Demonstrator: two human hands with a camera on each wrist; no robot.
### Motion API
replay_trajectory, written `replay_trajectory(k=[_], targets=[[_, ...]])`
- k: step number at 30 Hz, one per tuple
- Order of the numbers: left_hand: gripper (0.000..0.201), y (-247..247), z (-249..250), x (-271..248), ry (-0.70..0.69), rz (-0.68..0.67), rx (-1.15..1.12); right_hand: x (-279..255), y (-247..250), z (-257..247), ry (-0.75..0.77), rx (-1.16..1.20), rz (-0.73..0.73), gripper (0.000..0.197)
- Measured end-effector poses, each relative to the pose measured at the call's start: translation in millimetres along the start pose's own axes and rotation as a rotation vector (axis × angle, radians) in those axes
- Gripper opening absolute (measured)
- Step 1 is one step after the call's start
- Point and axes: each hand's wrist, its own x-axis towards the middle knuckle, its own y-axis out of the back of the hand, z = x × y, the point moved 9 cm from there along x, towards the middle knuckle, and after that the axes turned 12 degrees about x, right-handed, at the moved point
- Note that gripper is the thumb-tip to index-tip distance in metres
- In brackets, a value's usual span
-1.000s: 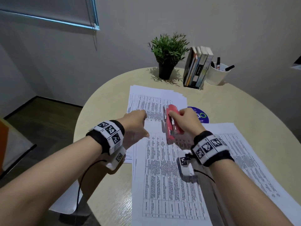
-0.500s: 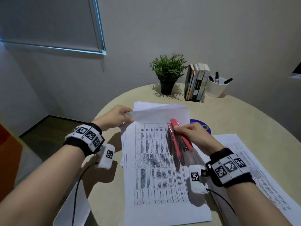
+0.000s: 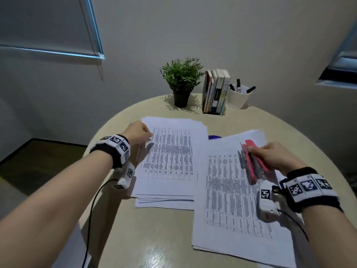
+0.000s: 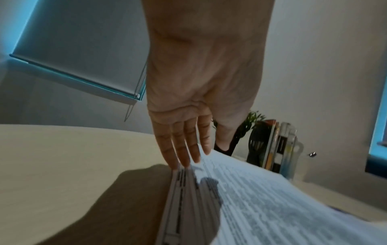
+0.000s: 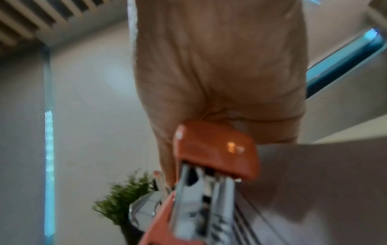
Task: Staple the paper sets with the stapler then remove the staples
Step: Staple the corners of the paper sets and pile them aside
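Two paper stacks on the round table (image 3: pixel 154 238): left stack (image 3: pixel 170 161) mid-table, right stack (image 3: pixel 231 190) toward the right edge. Left hand (image 3: pixel 138 133), fingers (image 4: pixel 182 145) straight & together, tips touching the left stack's left edge. Right hand (image 3: pixel 274 157) clamped round the red stapler (image 3: pixel 253 161) (mouth ajar) just above the right stack.

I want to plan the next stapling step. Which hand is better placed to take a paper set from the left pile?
Left. The left hand has straight fingers touching the left pile's edge, while the right hand grips the stapler.
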Motion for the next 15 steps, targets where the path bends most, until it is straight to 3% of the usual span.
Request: replay_trajectory(k=[4,9,13,15], targets=[[0.044,-9.4,10.7,21.2,-0.045,0.045,0.301,0.9,35.4,38.7,-0.101,-0.218,0.088,0.045],[0.065,-18.3,35.4,52.8,-0.145,0.075,0.613,11.8,45.8,62.3,-0.191,-0.358,0.080,0.036],[0.103,-27.5,46.8,67.8,-0.149,0.019,0.640,19.9,42.4,48.4,-0.116,-0.697,0.197,0.052],[0.111,-34.2,49.5,69.7,-0.146,-0.047,0.661,23.8,31.3,38.9,-0.058,-0.707,0.185,0.050]])
